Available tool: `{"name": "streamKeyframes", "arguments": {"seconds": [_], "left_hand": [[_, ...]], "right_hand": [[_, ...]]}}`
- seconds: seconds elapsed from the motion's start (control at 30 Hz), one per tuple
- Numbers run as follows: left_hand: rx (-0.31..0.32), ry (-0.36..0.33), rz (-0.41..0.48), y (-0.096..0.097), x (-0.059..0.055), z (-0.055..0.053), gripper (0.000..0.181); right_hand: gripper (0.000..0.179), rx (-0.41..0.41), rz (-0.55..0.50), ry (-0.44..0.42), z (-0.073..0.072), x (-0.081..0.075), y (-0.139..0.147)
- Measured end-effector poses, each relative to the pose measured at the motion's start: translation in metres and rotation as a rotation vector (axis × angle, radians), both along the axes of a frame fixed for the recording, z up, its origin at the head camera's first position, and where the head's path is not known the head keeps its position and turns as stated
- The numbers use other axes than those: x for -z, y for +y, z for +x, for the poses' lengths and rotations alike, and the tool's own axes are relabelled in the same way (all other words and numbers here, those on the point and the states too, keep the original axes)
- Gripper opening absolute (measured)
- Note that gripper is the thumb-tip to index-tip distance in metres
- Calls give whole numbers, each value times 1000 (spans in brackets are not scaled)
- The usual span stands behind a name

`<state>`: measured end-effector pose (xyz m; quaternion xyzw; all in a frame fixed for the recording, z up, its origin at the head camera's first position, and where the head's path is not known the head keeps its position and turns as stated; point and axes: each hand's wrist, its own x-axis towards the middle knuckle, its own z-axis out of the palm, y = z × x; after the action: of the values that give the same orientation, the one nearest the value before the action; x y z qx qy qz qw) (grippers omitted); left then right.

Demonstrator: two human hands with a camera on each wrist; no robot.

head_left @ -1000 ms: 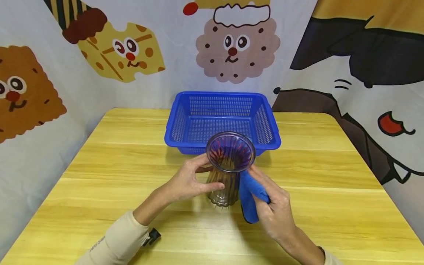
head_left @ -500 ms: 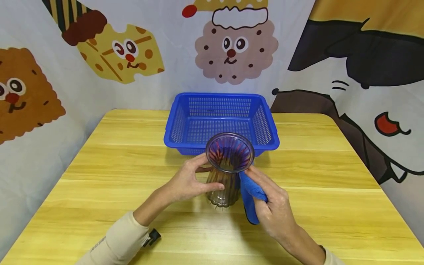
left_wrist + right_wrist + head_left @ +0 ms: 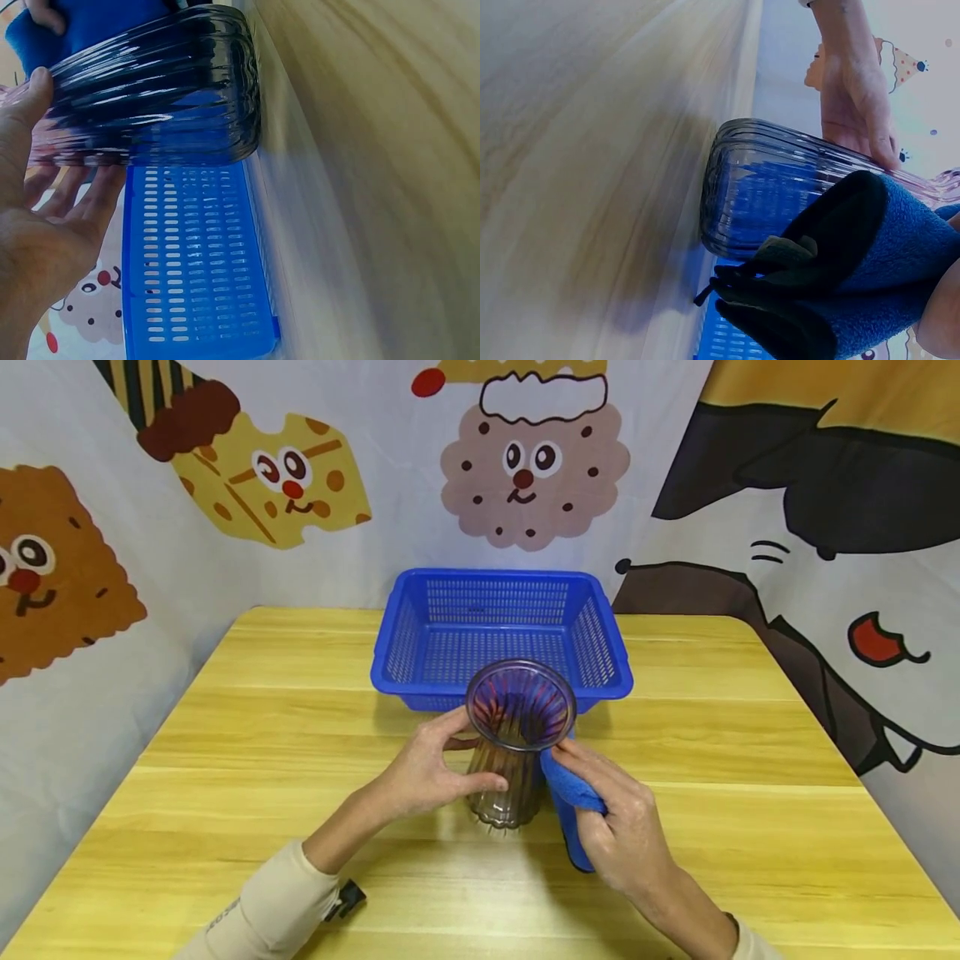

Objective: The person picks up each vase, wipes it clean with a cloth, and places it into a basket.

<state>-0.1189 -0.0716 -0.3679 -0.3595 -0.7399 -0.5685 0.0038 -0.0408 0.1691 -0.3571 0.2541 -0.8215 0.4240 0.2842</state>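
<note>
Glass vase: the ribbed, see-through vase (image 3: 521,764) stands upright with its wide round mouth up, right of the middle between the tabletop's left and right edges, nearer the far edge than its own base is; whether the base quite touches the wood I cannot tell
Vase colour: smoky grey low down, purple and red around the flared mouth
Left hand: the left hand (image 3: 431,768) grasps the vase from its left side, thumb on the near face, fingers behind below the rim
Right hand: the right hand (image 3: 626,827) grasps the blue cloth (image 3: 572,785), fingertips just under the rim on the vase's right side
Cloth: fluffy and folded, hanging below the fingers, with a dark lining and a pale tag (image 3: 784,251) in the right wrist view
Basket: a blue perforated basket (image 3: 420,689) sits beyond the vase, by the middle of the tabletop's far edge
Tabletop: yellow wood grain (image 3: 187,827), far corners rounded
Sleeves: a cream left sleeve (image 3: 277,893) above the near edge, a small black piece (image 3: 347,900) beside its cuff
Backdrop: white fabric (image 3: 405,485) behind the far edge, printed with cartoon biscuits and cheese
</note>
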Motion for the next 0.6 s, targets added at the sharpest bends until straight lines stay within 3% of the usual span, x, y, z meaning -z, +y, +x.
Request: {"name": "streamKeyframes", "arguments": {"seconds": [0.37,0.6], "left_hand": [[-23,-17,-4,0,-2,3,81],[-28,-38,-28,0,-3,2,83]], "right_hand": [[63,20,11,0,-2,3,1],[58,43,24,-102,-1,2,3]]}}
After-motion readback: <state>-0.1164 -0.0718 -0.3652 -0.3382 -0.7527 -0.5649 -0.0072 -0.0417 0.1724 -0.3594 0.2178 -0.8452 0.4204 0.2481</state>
